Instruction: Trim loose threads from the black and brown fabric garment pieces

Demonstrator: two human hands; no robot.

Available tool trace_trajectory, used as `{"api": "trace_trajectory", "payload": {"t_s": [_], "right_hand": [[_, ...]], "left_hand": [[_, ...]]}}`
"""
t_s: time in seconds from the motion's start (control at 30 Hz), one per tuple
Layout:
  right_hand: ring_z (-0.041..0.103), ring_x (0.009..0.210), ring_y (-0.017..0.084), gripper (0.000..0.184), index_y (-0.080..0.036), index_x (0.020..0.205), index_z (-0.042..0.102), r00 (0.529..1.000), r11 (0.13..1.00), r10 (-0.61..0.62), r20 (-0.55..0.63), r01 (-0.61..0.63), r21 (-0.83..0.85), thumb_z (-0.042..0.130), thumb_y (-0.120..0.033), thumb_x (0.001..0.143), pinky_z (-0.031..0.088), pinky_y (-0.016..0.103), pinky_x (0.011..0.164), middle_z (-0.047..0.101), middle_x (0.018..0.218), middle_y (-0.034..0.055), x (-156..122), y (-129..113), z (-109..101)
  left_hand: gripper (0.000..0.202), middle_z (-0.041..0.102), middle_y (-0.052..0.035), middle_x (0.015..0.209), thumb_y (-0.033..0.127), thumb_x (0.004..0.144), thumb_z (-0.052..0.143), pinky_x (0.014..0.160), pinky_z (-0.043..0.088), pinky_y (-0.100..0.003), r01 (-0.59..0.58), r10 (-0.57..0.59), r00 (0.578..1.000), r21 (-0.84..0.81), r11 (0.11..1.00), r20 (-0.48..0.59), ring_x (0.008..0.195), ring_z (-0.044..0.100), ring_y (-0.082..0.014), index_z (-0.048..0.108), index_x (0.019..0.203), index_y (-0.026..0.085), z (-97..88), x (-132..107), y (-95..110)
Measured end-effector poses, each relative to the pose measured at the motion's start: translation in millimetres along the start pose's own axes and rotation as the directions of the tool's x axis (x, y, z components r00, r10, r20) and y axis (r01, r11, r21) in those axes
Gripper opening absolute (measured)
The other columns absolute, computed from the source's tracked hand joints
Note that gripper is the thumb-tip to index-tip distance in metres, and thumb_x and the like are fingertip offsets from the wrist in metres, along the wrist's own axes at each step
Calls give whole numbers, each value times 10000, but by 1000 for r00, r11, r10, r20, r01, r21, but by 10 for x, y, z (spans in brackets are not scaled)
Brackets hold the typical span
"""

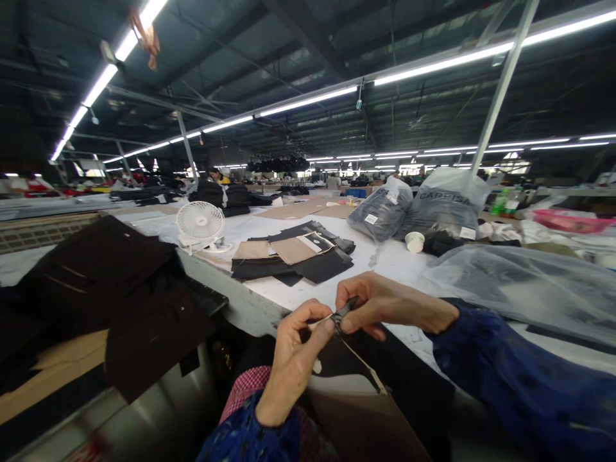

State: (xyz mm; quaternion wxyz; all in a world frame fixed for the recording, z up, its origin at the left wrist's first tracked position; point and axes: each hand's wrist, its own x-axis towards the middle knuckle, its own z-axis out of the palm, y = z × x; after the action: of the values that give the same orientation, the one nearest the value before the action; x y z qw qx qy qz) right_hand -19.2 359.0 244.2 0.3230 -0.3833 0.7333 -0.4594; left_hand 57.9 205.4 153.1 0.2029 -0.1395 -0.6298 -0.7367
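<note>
Both hands meet over my lap at the table's near edge. My left hand (pixel 294 359) pinches the upper edge of a dark fabric piece (pixel 344 356) between thumb and forefinger. Right beside it, my right hand (pixel 378 305) grips a bunched bit of the same cloth with thumb and bent fingers, the tips almost touching the left ones. A thin cream edging (pixel 363 364) runs down from the fingertips. Lower on the piece lie a pale patch and a brown panel (pixel 359 410). Whether anything small sits between the fingertips is hidden.
Ahead on the white table (pixel 262 295) lies a stack of dark and tan fabric pieces (pixel 298 250). A small white fan (pixel 201 221) stands left of it. Filled plastic bags (pixel 440 202) and a paper cup (pixel 414 242) are at right. Dark brown garments (pixel 106 276) are heaped at left.
</note>
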Motion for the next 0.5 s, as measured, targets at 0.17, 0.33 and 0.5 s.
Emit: {"api": "trace_trajectory", "payload": {"t_s": [0.17,0.33,0.5], "right_hand": [[629,490,118,545,-142,1026,525,964,985,-68,257,25,169,814,-392,637,478,163,397,672,693,3,25,32,-139],[585,411,69,483,-171,1136,505,1000,1000,15,12,-15,23,700,-434,781,454,171,347,668,996,61,-159,-193,-54],[507,363,78,413,-169,1092,614,956,946,-145,-254,59,-319,704,-421,777,372,165,345,551,548,-56,-147,-151,110]], "left_hand": [[238,469,27,641,382,813,644,519,285,-201,49,-53,998,-92,995,-46,570,374,-84,583,758,160,-15,-6,9],[206,429,48,583,343,802,622,503,272,-205,28,-5,987,142,990,-158,521,339,-78,555,728,163,-29,21,48],[131,482,38,619,243,800,583,572,322,-213,-97,182,954,329,939,-238,592,424,-100,560,695,168,34,12,87]]}}
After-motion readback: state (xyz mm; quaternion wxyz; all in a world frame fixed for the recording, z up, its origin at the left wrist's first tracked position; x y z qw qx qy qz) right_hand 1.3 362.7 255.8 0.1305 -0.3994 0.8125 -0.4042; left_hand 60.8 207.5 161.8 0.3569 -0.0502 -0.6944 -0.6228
